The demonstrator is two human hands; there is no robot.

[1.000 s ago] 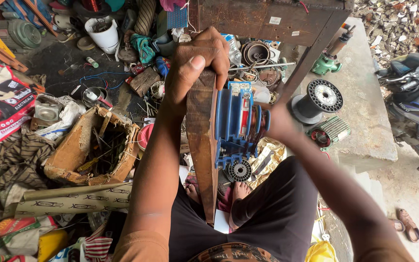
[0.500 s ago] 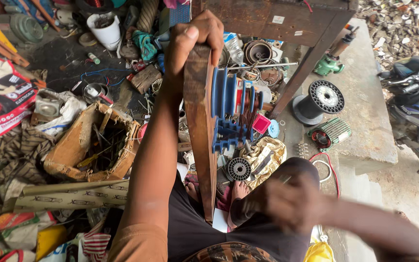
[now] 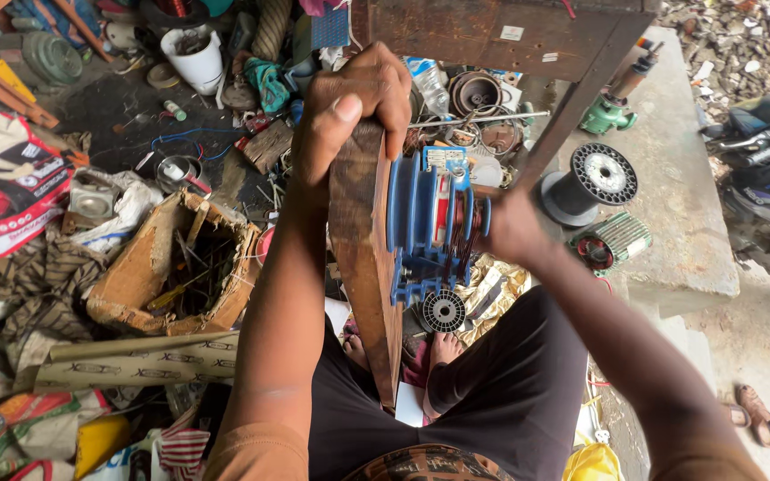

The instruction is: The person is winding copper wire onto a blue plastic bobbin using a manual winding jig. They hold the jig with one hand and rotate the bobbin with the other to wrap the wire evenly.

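A brown wooden board (image 3: 367,267) stands upright between my knees. My left hand (image 3: 345,111) grips its top end. A blue coil-winding device (image 3: 425,227) with several discs and a red core is fixed to the board's right side. My right hand (image 3: 510,230) is at the device's right end, closed on a part I cannot make out. A small black spool (image 3: 443,310) lies on the ground below the device, near my bare feet (image 3: 443,347).
A torn cardboard box (image 3: 176,267) of scrap sits to the left. A white tub (image 3: 196,55), cans and tools litter the ground behind. A black reel (image 3: 590,183) and a green motor stator (image 3: 612,242) stand on a concrete slab (image 3: 688,205) at right.
My right hand dropped low toward my knee half a second ago and has come back up to the device's right end. The board and my left hand shifted only slightly.
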